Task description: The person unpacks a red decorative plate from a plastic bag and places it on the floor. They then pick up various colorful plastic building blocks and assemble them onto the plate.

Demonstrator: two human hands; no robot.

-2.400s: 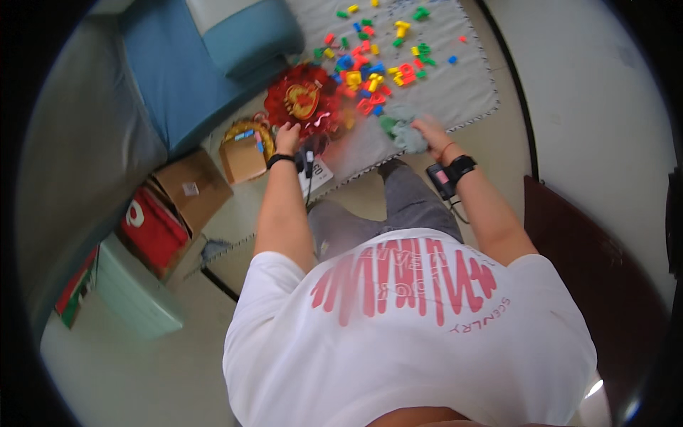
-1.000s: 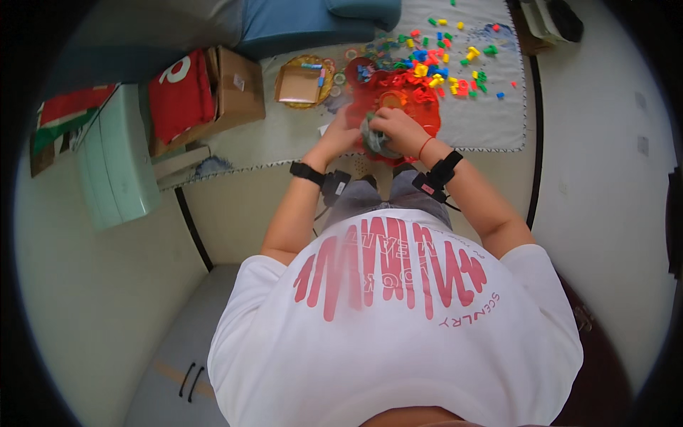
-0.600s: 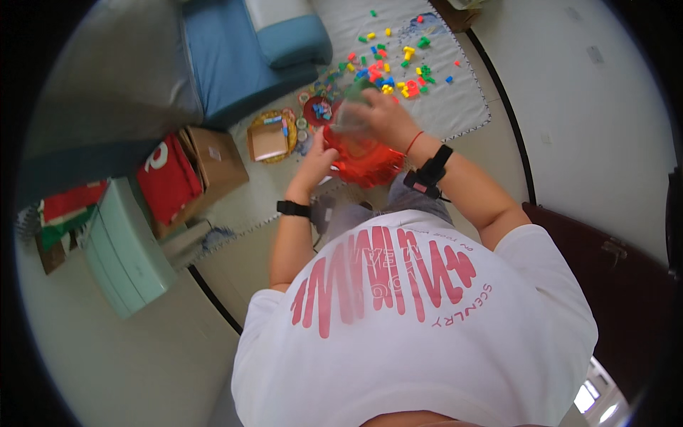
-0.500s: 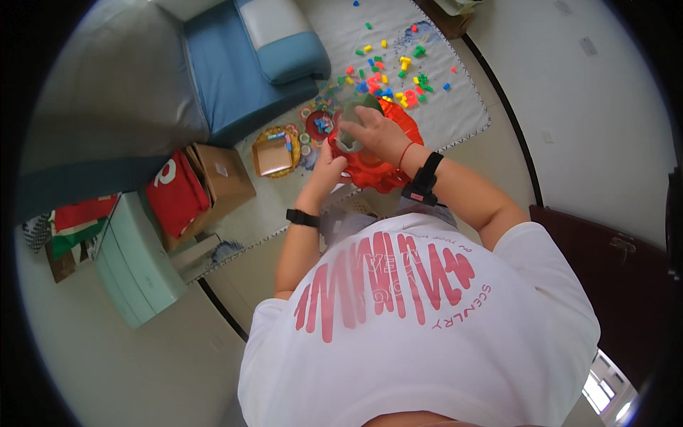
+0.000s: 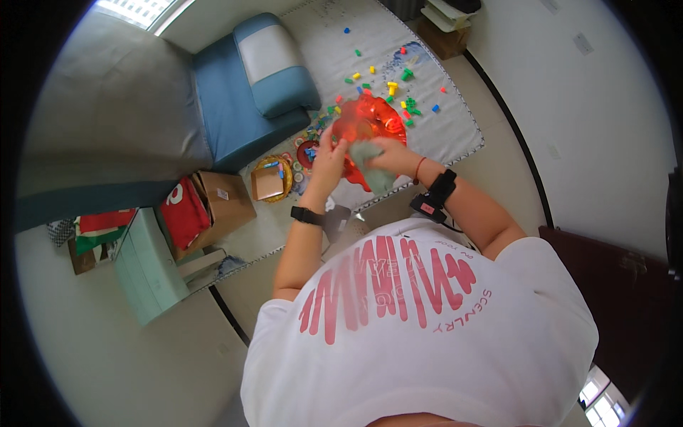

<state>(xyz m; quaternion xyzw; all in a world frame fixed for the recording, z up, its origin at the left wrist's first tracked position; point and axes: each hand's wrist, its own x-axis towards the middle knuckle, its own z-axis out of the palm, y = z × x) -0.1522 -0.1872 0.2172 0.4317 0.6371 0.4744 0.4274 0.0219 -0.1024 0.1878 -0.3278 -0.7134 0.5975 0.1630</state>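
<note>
A red, see-through plastic dish with a wavy rim [image 5: 384,121] is held up in front of me, tilted, with its far part over the mat. My left hand [image 5: 329,160] grips its near left edge, thumb on the dish. In my right hand [image 5: 396,154] is a crumpled grey-green cloth [image 5: 377,174], pressed against or just over the dish's near side; the exact contact is hard to tell. Part of the cloth hangs below the fingers. The fingers around the cloth are partly hidden and slightly blurred.
Colourful toy blocks [image 5: 392,88] lie scattered on the pale mat [image 5: 455,128]. Left of the dish are a small red bowl [image 5: 304,154] and a yellow basket [image 5: 286,186]. A blue sofa [image 5: 220,107] and a cardboard box [image 5: 226,204] stand farther left.
The dish has been tipped up, its far part now covering many of the blocks. My right hand has brought the cloth nearer to me and slightly right. The view has shifted a little.
</note>
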